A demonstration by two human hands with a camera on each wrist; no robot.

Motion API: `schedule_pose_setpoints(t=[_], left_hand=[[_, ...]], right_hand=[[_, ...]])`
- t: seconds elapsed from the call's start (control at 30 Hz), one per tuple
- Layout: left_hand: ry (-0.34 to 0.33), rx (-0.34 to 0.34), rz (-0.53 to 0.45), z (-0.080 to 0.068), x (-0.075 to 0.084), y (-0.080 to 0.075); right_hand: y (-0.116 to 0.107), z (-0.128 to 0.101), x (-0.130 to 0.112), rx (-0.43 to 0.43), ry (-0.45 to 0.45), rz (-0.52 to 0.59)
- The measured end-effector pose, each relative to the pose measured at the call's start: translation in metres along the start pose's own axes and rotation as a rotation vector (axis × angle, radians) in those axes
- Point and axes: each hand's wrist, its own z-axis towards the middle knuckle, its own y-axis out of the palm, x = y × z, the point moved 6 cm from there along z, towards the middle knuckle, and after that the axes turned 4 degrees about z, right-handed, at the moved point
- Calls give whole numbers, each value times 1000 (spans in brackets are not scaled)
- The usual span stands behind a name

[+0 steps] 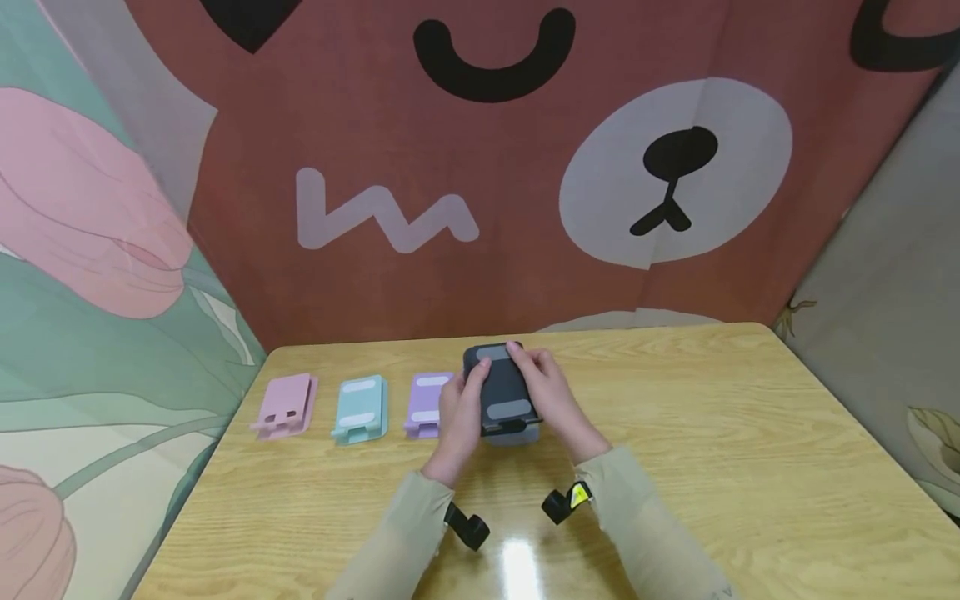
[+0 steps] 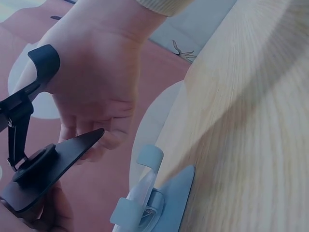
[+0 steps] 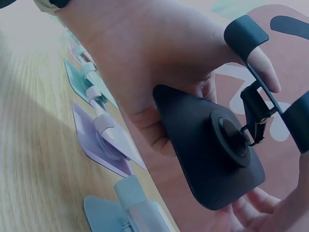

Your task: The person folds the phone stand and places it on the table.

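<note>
Both hands hold a black folding phone stand (image 1: 504,390) above the table. My left hand (image 1: 459,412) grips its left side, thumb on the front face with its pale grey pads. My right hand (image 1: 551,396) grips the right side, its thumb near the top edge. In the right wrist view the black base plate (image 3: 188,140) stands away from the cradle, with a round disc (image 3: 231,140) and hinged arm (image 3: 256,113) between them. Under the hands sits a grey-blue phone stand (image 1: 517,436), mostly hidden in the head view; it also shows in the left wrist view.
Left of the hands, a pink stand (image 1: 288,404), a teal stand (image 1: 360,408) and a purple stand (image 1: 422,404) lie in a row on the wooden table (image 1: 720,450). The purple one is partly behind my left hand. A printed curtain (image 1: 517,275) hangs behind the table.
</note>
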Motion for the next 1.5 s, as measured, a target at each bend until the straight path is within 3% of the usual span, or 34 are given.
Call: schedule_pose_setpoints(t=[0.2,0.37,0.93,1.5], left_hand=[[23,30,26,1,1,-4],[44,14,46,0,1,-4],[84,21,157,0,0,-3],[100,-9,147,-4,-1,0]], right_hand=[[7,-3,2,-64,27,-25],[8,-5,4,-88,39,-28],[4,-4,6,-75,45,-44],[3,-7,8,-40,16,-16]])
